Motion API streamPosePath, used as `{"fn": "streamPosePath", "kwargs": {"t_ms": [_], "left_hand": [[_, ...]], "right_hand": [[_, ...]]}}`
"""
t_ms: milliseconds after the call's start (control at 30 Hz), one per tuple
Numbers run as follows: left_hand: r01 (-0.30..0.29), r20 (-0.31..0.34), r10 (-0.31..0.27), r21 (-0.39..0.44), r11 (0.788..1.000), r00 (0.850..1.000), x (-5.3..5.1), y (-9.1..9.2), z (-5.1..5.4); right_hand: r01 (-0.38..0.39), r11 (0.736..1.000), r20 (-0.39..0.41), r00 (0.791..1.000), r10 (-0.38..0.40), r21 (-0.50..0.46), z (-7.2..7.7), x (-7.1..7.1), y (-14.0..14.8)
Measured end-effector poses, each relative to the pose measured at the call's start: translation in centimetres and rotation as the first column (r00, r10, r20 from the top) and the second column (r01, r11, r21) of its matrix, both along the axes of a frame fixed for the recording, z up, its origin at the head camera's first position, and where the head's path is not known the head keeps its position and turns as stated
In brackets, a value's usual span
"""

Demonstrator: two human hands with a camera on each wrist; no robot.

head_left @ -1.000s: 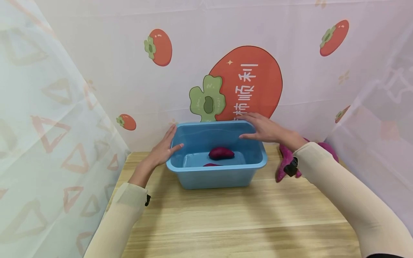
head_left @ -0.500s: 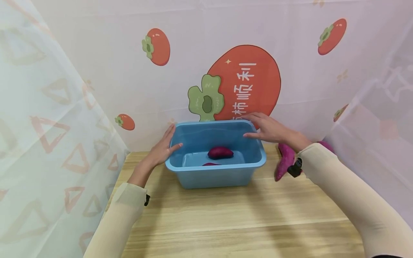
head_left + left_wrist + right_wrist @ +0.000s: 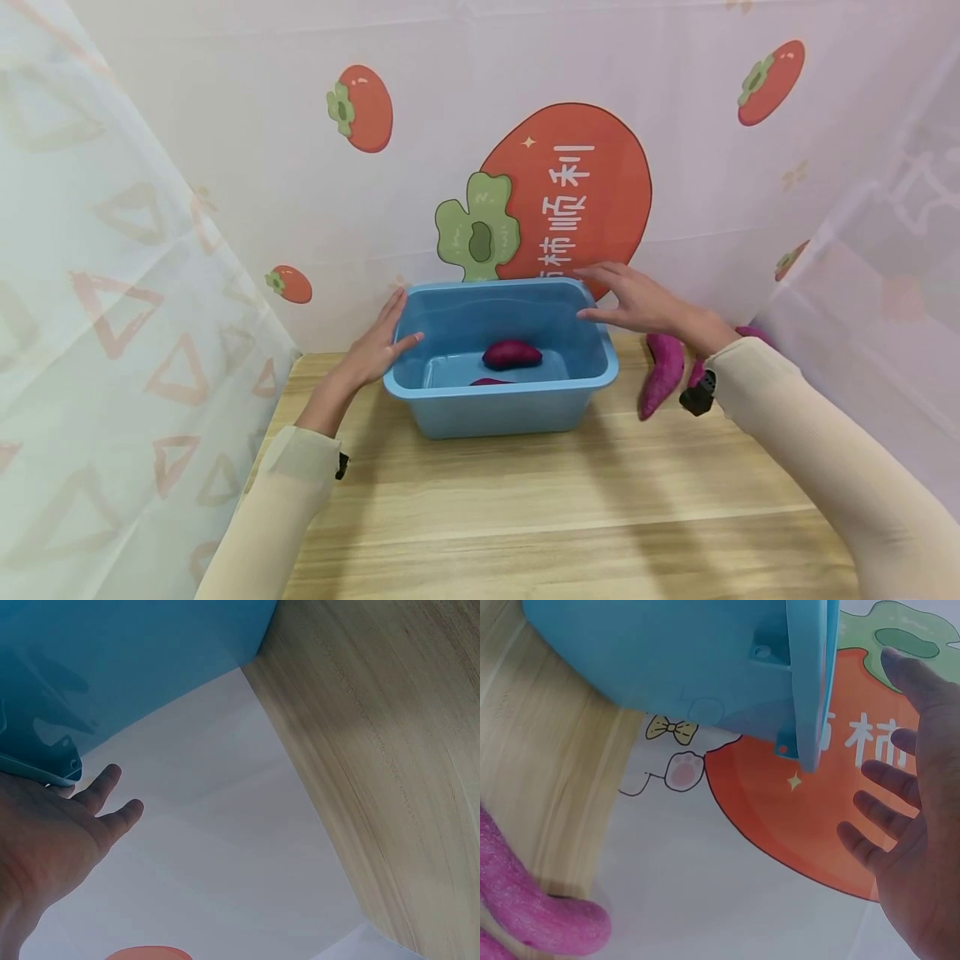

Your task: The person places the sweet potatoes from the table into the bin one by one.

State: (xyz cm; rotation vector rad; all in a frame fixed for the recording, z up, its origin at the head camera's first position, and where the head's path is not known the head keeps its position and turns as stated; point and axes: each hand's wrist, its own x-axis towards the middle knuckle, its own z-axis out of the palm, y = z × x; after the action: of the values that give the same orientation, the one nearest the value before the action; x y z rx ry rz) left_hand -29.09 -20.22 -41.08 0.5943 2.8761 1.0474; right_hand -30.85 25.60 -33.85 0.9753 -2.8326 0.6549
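Note:
A blue plastic basin (image 3: 501, 414) stands on the table near the back wall. A purple sweet potato (image 3: 512, 354) lies inside it; the near wall mostly hides a second purple piece (image 3: 490, 382). My left hand (image 3: 375, 346) rests on the basin's left rim, thumb over the inside and fingers extended along the outside. At the right rim, my right hand (image 3: 633, 300) is held with fingers spread and nothing in it. The right wrist view shows a gap between that hand (image 3: 922, 802) and the basin rim (image 3: 808, 697).
Right of the basin lies a curved purple sweet potato (image 3: 663, 375), with more purple ones partly hidden behind my right forearm. A printed cloth (image 3: 465, 50) with persimmon pictures hangs behind and at both sides. The wooden table (image 3: 525, 508) stretches in front of the basin.
My right hand has moved slightly right and away from the basin's rim, uncovering more of the outer sweet potato. The left hand and basin stay nearly the same.

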Motion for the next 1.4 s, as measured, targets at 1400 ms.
{"fn": "streamPosePath", "kwargs": {"t_ms": [1400], "left_hand": [[0.001, 0.007, -0.001, 0.008, 1.000, 1.000, 0.2, 0.0, 0.2]], "right_hand": [[0.158, 0.984, 0.006, 0.987, -0.159, 0.078, -0.8, 1.1, 4.0]]}}
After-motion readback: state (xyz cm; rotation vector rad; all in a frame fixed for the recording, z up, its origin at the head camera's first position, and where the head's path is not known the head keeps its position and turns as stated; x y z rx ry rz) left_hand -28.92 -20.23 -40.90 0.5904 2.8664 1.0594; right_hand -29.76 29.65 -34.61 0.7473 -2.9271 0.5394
